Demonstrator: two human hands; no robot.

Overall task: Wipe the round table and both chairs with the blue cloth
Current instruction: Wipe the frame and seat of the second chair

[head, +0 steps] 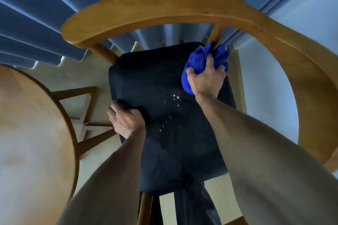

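A wooden chair with a curved backrest (pixel 164 3) and a dark padded seat (pixel 161 78) stands below me. My right hand (pixel 206 80) is shut on the bunched blue cloth (pixel 199 60) at the seat's far right corner, close to a backrest post. My left hand (pixel 126 120) grips the seat's left edge, fingers curled over it. Small white specks (pixel 172 98) lie scattered across the middle of the seat. The round wooden table (pixel 33 133) fills the left side.
Blue pleated curtains (pixel 45 14) hang behind the chair. The table's wooden legs (pixel 86 100) show between table and chair on a pale floor (pixel 87 76). A light wall (pixel 265 86) lies to the right. My dark trouser leg (pixel 193 206) is under the seat's near edge.
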